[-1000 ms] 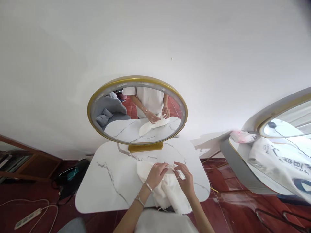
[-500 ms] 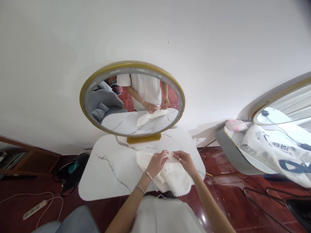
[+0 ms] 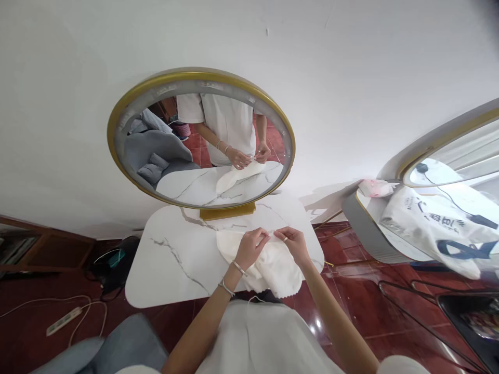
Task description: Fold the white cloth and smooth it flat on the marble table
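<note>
Left hand (image 3: 251,248): fingers curled, thumb and forefinger pinched on the far edge of the cloth (image 3: 273,270). Two bracelets at the wrist.
Right hand (image 3: 295,245): same pinch on the same edge, ring on one finger. The two sets of fingertips are nearly touching, a short bridge of fabric between them, lifted slightly off the table (image 3: 167,259).

Relation: the cloth lies under both hands and runs toward the person from them. Its long axis goes from far-left on the tabletop to near-right, where the lower part hangs over the table's near edge. Neither hand is nearer; both are already on it. The forearms come in from below and converge, wrists above the fabric, palms down and turned in toward each other.

Surroundings, left to right: power strip (image 3: 62,321) on the red floor; dark bag (image 3: 113,259) by the table's left edge; oval mirror (image 3: 195,74) upright at the table's far side, reflecting the same two-handed pinch; white printed bag (image 3: 429,223) on a second table, well apart.
</note>
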A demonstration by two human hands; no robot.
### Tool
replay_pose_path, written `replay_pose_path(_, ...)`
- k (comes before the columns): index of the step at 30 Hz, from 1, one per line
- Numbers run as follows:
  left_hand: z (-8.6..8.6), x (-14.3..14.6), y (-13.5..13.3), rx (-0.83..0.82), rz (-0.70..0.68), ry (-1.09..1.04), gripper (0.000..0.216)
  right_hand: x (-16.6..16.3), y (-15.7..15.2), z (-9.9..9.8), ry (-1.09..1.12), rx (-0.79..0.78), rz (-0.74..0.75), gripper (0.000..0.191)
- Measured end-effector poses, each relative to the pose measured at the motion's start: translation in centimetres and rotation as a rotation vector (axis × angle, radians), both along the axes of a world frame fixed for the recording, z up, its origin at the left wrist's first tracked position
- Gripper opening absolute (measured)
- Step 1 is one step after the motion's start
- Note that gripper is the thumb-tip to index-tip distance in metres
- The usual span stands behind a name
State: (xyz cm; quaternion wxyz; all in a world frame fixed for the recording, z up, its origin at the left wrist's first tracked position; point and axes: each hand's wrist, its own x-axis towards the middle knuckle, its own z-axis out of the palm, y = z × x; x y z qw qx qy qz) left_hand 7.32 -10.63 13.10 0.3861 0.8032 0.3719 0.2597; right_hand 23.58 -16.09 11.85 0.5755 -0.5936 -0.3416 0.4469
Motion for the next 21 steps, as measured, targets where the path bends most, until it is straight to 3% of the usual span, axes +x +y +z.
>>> replay_pose_path(10, 0.2, 0.7, -0.3, 0.018, 0.031, -0.042, 0.018, 0.2, -0.4, 0.9, -0.042, 0.020, 0.058, 0.036)
replay_pose_path(14, 0.3, 0.7, -0.4, 0.080, -0.002, 0.002, 0.018, 1.3, -0.7, 1.8, -0.027, -0.063, 0.203, 0.054)
replay_pose_path(18, 0.5, 0.8, -0.8, 0.163, -0.117, 0.046, 0.020, 3.1, -1.1, 3.3, -0.172, -0.116, 0.460, 0.035)
replay_pose_path(21, 0.5, 0.6, -0.9, 0.216, -0.184, 0.099, 0.024, 4.4, -1.3, 4.8, -0.409, -0.036, 0.415, 0.028)
